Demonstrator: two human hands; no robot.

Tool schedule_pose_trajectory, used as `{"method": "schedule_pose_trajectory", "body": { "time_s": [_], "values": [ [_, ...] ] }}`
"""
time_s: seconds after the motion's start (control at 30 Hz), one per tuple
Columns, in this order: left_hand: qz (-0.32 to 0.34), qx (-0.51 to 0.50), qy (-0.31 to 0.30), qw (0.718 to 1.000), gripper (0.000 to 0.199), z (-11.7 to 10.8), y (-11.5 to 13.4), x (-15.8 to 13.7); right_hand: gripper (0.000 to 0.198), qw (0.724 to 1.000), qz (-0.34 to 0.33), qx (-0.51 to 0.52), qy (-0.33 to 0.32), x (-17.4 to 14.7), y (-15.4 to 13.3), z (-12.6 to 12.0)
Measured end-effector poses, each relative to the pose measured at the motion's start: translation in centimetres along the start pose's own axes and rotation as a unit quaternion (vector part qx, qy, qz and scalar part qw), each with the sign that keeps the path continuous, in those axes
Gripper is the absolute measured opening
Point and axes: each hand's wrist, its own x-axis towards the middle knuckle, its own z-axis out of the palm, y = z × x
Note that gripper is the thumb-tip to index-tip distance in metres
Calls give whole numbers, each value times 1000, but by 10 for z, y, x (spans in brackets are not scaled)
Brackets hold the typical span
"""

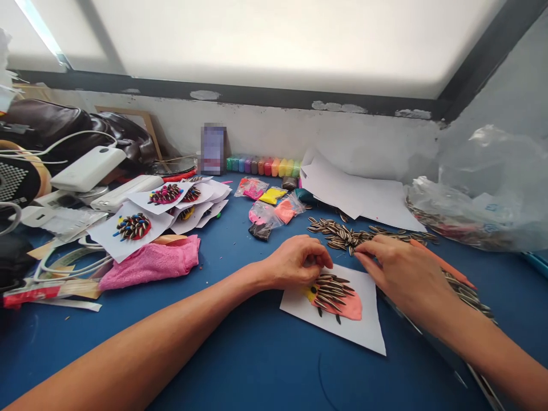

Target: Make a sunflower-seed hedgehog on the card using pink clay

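Just right of the frame's centre, a pile of striped sunflower seeds (336,234) spreads over the blue surface (233,337), directly up and left of the fingertips of the right hand (402,268), the nearer one; its thumb and forefinger stand slightly parted, and whether they grip a seed cannot be told. Below the pile, between both forearms, the clay hedgehog (353,310) lies on a paper card (363,338), its seed spines slanting toward the upper right. The left hand (295,261) overhangs the hedgehog's upper left, fingers curled, any hold hidden.
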Motion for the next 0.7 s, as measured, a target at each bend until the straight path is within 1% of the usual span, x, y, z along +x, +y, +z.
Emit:
{"method": "schedule_pose_trajectory", "body": {
  "time_s": [0.13, 0.23, 0.4, 0.5, 0.63, 0.67, 0.7],
  "values": [
    [-5, 4, -4, 1000, 26, 0, -1, 0, 18, 999, 15, -25, -34, 14, -8, 4],
    [-2, 8, -2, 1000, 25, 0, -1, 0, 18, 998, 18, -36, -50, 18, -11, 8],
    [0, 9, -2, 1000, 24, 0, -1, 1, 25, 998, 23, -31, -39, 15, -10, 8],
    [-7, 5, 0, 1000, 26, 0, 0, 0, 29, 1000, 25, 7, -8, 7, -6, -1],
    [-5, 1, -8, 1000, 25, -1, 0, 0, 27, 995, 30, 89, 34, -18, -3, -18],
    [-5, 0, -9, 1000, 25, -2, 0, 0, 25, 986, 40, 148, 60, -25, -4, -21],
    [-6, -1, -10, 1000, 25, -2, 0, 0, 25, 977, 44, 194, 72, -33, -6, -23]
  ]
}}
